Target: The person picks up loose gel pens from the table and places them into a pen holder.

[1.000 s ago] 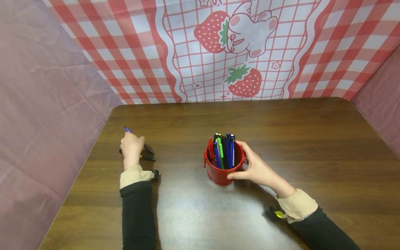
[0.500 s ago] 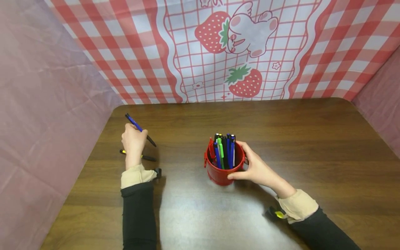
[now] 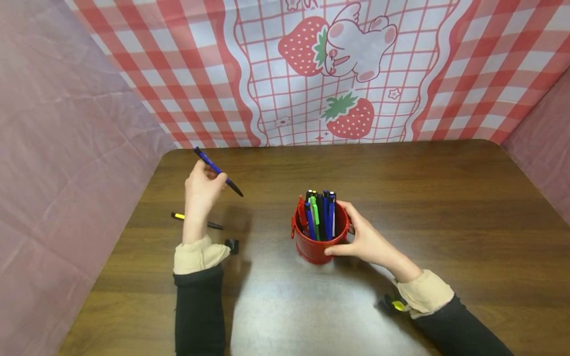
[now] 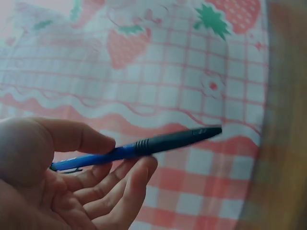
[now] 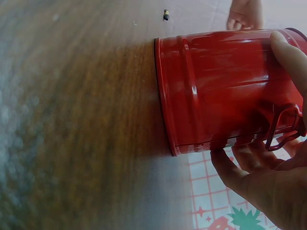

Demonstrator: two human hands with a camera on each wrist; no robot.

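Observation:
My left hand (image 3: pixel 203 188) pinches a blue pen (image 3: pixel 213 167) with a black tip end, raised over the left part of the table. In the left wrist view the pen (image 4: pixel 127 151) lies between the thumb and the fingers, its black end pointing right. On the table below that wrist lies a black and yellow pen (image 3: pixel 178 216), partly hidden by the forearm. My right hand (image 3: pixel 367 240) grips the side of a red metal bucket (image 3: pixel 312 251) with small side handles. Several pens (image 3: pixel 318 215), blue, black, green and red, stand in it. The right wrist view shows thumb and fingers round the bucket (image 5: pixel 225 86).
The brown wooden table (image 3: pixel 285 306) carries the bucket near its middle. A red and white checked cloth (image 3: pixel 200 74) with strawberries hangs behind its far edge. Pink cloth (image 3: pixel 67 148) hangs at the left, and more at the right.
My left hand has lifted the blue pen off the table, moving away from me and slightly right. The black and yellow pen shows more clearly now. My right hand and the bucket stay put.

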